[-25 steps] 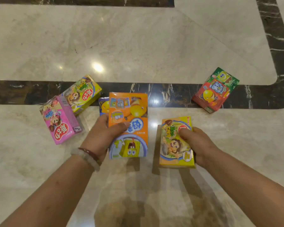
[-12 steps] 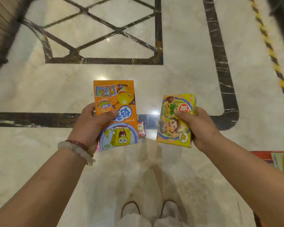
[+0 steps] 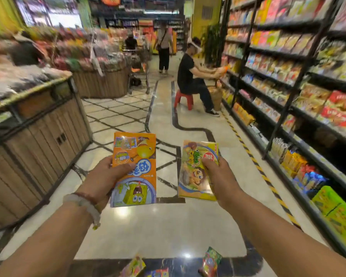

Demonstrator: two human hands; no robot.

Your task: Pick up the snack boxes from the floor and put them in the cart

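My left hand (image 3: 103, 176) grips a tall orange snack box (image 3: 135, 168) with a yellow cartoon sponge on it, thumb across its front. My right hand (image 3: 220, 176) holds a smaller yellow snack box (image 3: 196, 172) by its right edge. Both boxes are raised in front of me above the marble floor. More snack boxes lie on the floor at the bottom edge: a yellow-green box (image 3: 134, 266) and a red-green box (image 3: 211, 261). No cart near me is in view.
A wooden display bin (image 3: 38, 136) stands at the left. Stocked shelves (image 3: 288, 96) run along the right. A person sits on a red stool (image 3: 183, 98) in the aisle ahead, another person (image 3: 164, 48) stands farther back beside a distant shopping cart (image 3: 140, 72).
The view has swung up from the floor to the aisle ahead. Both hands still hold their boxes, now raised higher; the floor boxes have dropped to the bottom edge.
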